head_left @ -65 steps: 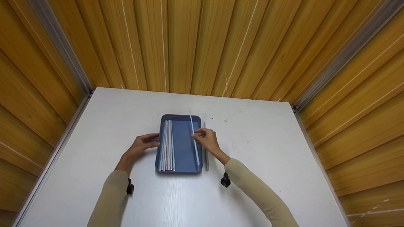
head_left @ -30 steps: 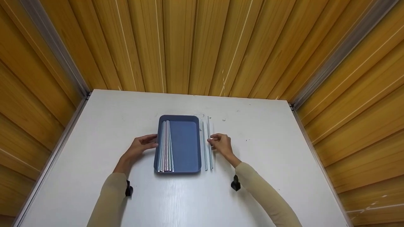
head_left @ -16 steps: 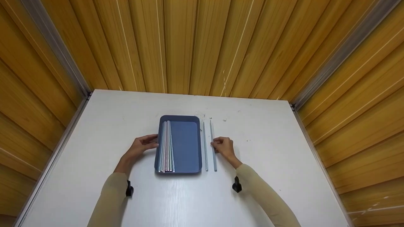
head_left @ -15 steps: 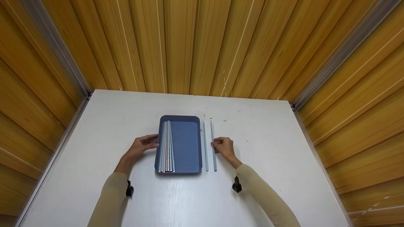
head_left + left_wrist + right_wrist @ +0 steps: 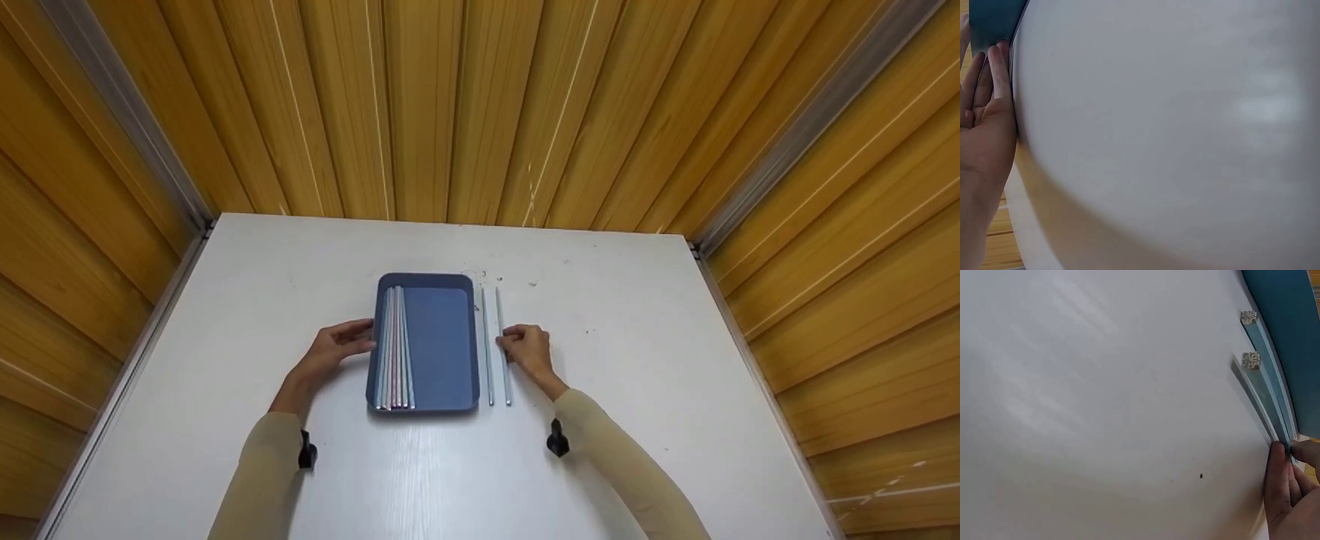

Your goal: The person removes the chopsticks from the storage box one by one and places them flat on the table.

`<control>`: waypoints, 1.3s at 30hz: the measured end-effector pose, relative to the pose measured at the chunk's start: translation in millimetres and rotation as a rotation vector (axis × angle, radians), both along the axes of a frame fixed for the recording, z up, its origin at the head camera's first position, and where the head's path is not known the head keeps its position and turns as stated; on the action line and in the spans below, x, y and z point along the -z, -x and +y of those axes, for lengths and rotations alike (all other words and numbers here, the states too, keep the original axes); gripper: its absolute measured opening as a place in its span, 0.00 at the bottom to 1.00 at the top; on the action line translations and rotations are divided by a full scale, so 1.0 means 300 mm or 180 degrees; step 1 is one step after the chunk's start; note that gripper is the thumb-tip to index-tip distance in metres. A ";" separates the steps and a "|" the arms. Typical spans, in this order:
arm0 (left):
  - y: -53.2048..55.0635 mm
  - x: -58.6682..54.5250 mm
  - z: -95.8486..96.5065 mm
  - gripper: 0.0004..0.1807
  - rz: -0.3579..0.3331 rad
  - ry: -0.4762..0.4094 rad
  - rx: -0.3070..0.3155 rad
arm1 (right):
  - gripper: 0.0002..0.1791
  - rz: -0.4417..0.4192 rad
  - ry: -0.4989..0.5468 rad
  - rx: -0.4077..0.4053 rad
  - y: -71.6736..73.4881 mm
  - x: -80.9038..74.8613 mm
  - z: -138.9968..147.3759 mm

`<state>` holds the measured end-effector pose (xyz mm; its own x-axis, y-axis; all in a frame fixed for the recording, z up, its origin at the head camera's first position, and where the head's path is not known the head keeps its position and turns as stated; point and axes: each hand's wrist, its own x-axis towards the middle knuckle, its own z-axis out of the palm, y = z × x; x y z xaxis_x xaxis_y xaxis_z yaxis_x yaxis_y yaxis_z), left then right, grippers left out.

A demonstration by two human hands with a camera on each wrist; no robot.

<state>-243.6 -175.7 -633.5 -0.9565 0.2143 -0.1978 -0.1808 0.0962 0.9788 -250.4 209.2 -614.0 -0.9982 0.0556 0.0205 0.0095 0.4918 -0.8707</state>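
A blue tray point(image 5: 444, 349) stands on the table with several pastel chopsticks point(image 5: 394, 352) lined up along its left side. My left hand point(image 5: 330, 349) touches the tray's left wall, fingers extended and holding no chopstick; the left wrist view has the fingertips against the blue side. Right of the tray a pale blue chopstick point(image 5: 489, 360) lies on the table. Parallel to it is a second pale blue chopstick point(image 5: 508, 388), pinched by my right hand point(image 5: 529, 349) between thumb and fingers. Its square glittery end point(image 5: 1251, 360) sits low over the tabletop in the right wrist view.
The white table point(image 5: 637, 337) has small dark specks past the tray. Yellow wood-patterned panels point(image 5: 427, 112) close in the back and both sides, with grey metal posts at the corners.
My right hand carried the chopstick from over the tray's right side out to the right and lowered it beside the other one. The left hand has stayed at the tray.
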 end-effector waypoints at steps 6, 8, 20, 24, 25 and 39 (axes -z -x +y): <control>-0.006 -0.006 0.001 0.35 0.0004 -0.0018 -0.0010 | 0.09 0.0076 -0.0117 0.0063 0.001 0.007 -0.008; -0.005 -0.005 0.000 0.35 -0.0008 -0.0010 -0.0016 | 0.08 0.0104 -0.0161 0.0075 0.002 0.009 -0.012; 0.001 -0.007 0.008 0.35 -0.0017 -0.0029 -0.0043 | 0.09 0.0188 -0.0192 0.0096 -0.009 0.011 -0.009; -0.006 -0.004 0.007 0.35 0.0000 -0.0027 -0.0056 | 0.09 0.0129 -0.0106 0.0027 -0.017 -0.005 -0.001; -0.007 -0.002 0.007 0.35 0.0000 -0.0014 -0.0057 | 0.09 0.0130 -0.0098 0.0009 -0.017 -0.012 0.001; -0.006 -0.009 0.003 0.34 -0.0036 -0.0050 -0.0046 | 0.09 0.0400 -0.0249 -0.0502 -0.013 -0.171 -0.033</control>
<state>-241.8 -174.9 -630.9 -0.9573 0.2037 -0.2054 -0.1932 0.0781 0.9780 -246.6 199.2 -562.7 -0.9838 -0.1078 0.1435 -0.1791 0.5447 -0.8193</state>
